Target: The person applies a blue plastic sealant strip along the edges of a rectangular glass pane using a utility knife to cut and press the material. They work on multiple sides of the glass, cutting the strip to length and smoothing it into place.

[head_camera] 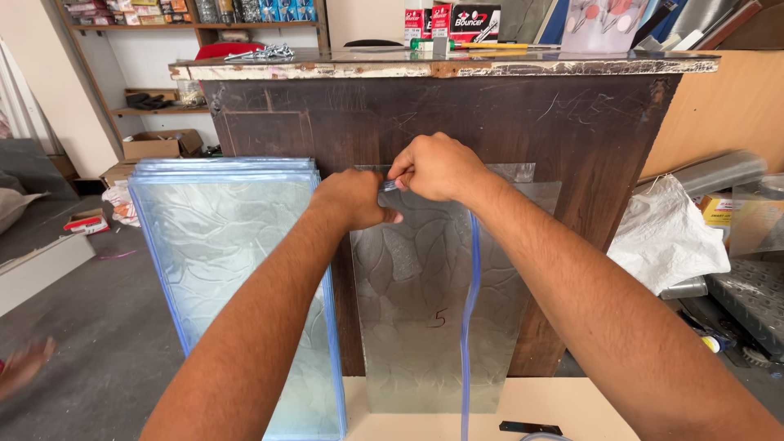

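Glass pane: a patterned, frosted glass pane (425,318) is standing upright on the pale tabletop (572,408), leaning back against the dark wooden counter (506,122).
Blue strip: a thin, clear blue edging strip (469,310) is hanging from the pane's top edge down past the tabletop.
Right hand: the right hand (437,167) is closing its fingers around the strip's upper end, right at the top edge of the pane.
Left hand: the left hand (353,198) is curling shut just beside it, touching the pane's top edge; what it is gripping I cannot tell.
Finished stack: a stack of similar panes (237,269), already rimmed in blue, is leaning upright to the left.
Risk: the pane looks to be resting only on its bottom edge, so pressing hard at the top could be tipping or sliding it; a bare glass edge under the fingers could be cutting them.
Containers: a cardboard box (159,145) is sitting open on the floor behind, its contents hidden; the counter top is carrying small boxes (453,22) and metal hardware (265,54).
Nearby: a white sack (665,237) is lying to the right.
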